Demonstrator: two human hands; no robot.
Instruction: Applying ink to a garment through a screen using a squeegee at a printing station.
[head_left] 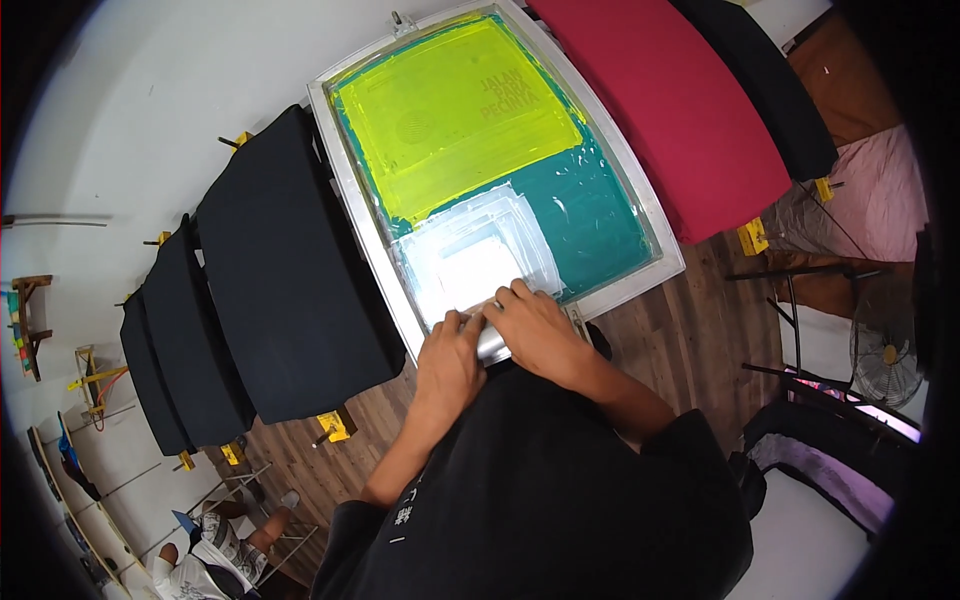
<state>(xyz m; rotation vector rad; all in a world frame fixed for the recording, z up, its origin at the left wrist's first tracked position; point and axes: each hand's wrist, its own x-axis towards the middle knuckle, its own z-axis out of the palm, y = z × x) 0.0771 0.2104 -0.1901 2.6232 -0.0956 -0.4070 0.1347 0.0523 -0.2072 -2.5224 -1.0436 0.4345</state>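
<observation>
Both my hands grip a squeegee [491,344] with a silvery handle at the near edge of a screen-printing frame [374,228]. My left hand [450,362] is wrapped round its left part, my right hand [537,328] round its right part, with the thumbs close together. The blade is hidden. Just beyond the fingers, white ink [478,266] lies in a smeared patch on the near left of the green screen mesh [600,232]. A large yellow-green ink area [440,115] covers the far part, with faint lettering and a round mark showing through.
Black fabric-covered boards [290,270] fan out at left; a red one [680,120] and another black one [770,70] stand at right. Yellow brackets [336,426] stick out beneath. A standing fan [888,355] is far right. A seated person [225,560] is at lower left.
</observation>
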